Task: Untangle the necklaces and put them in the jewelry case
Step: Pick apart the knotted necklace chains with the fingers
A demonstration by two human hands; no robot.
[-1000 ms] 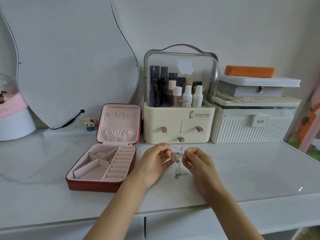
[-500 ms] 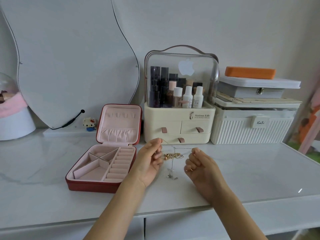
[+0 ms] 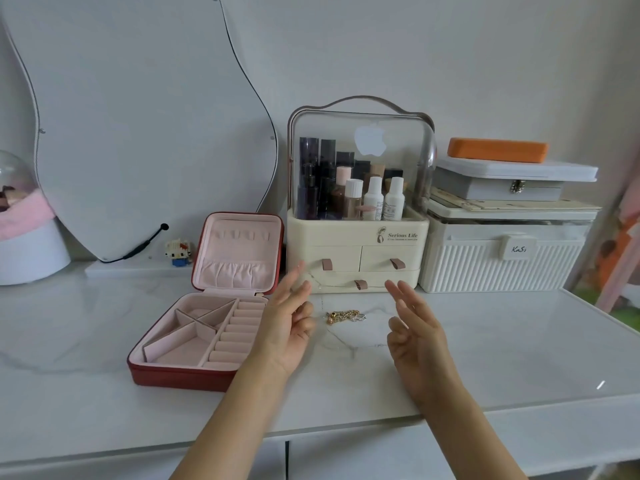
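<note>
Tangled gold and silver chain necklaces mid white marble tabletop, between left hand and right hand; fingers spread, holding nothing. Open red jewelry case left.

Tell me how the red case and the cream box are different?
The red case lies flat with its lid open; the cream box stands tall and shut. The case's pink slots look empty; the box holds bottles under a clear dome and has drawers below. Both sit on the white table.
</note>
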